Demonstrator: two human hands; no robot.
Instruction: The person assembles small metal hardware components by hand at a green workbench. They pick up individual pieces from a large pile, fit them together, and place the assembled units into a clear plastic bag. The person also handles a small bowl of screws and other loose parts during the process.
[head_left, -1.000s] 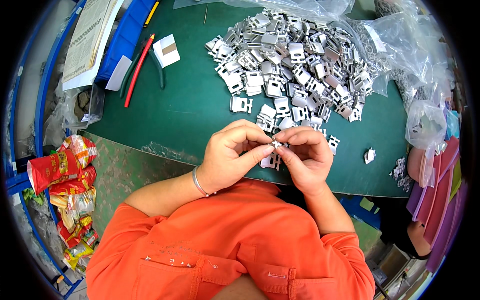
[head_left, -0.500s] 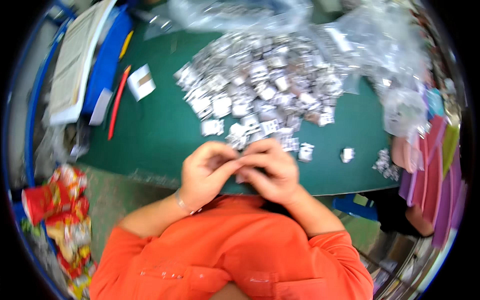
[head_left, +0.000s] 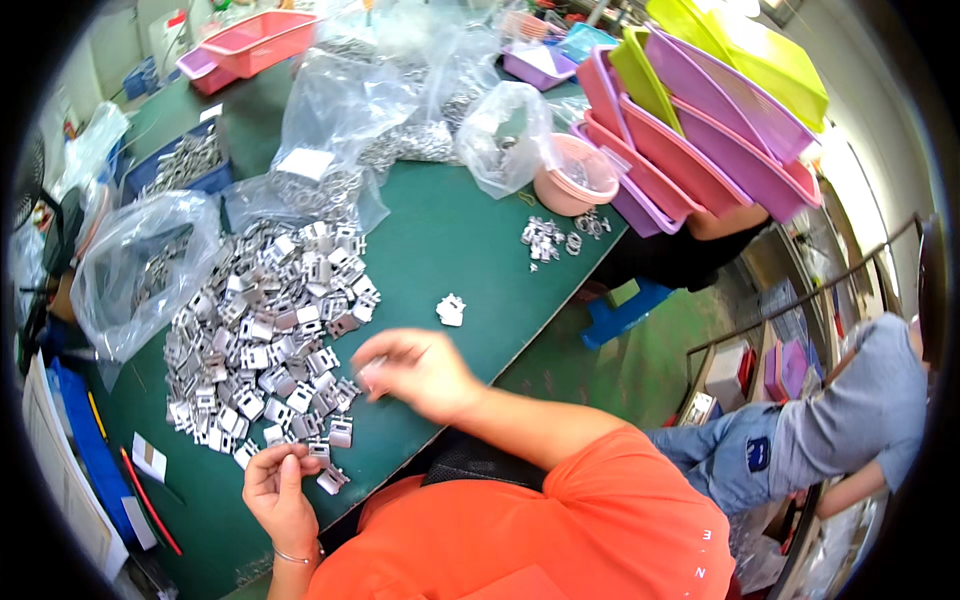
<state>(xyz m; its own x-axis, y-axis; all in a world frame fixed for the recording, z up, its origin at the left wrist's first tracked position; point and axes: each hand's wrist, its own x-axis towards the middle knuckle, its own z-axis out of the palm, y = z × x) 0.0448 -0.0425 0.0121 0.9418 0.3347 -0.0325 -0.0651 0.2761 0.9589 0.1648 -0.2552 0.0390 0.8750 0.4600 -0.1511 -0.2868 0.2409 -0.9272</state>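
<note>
A big heap of small silver metal brackets with slots cut in them lies on the green table. At the heap's near edge my left hand is pinched, thumb against fingers, on a metal bracket. More loose brackets lie just beside those fingertips. My right hand is off the heap's right side, above the table, its fingers curled together. A small shiny bit shows at its fingertips, too blurred to name. Beyond that hand sits a small separate cluster of brackets.
Clear plastic bags of metal parts stand behind the heap. Small parts lie near a pink bowl. Stacked coloured trays rise at far right, and another person is beyond the table. A red pen lies at left.
My view has swung to the right, bringing trays and another person into sight. My hands were together at the table edge; now they are apart, the right one farther out.
</note>
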